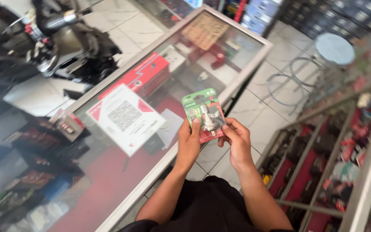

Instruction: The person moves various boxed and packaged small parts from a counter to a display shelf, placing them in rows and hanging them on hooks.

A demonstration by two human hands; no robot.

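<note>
Both hands hold a small bulb pack (204, 112) up over the near right edge of the glass counter (108, 180). Left hand (188, 144) clamped on its left side, thumb on the front; right hand (237, 139) pinching the lower right corner. Pack sealed, bulb inside, not opened. Printed card (125, 117) stands left on the counter; stool (334, 49) far right.

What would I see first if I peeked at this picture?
First you would see a green and red bulb packet held up in the middle by the left hand and right hand. Under it, on the left, is a glass counter with a white card on top. A round stool stands at the top right.
</note>
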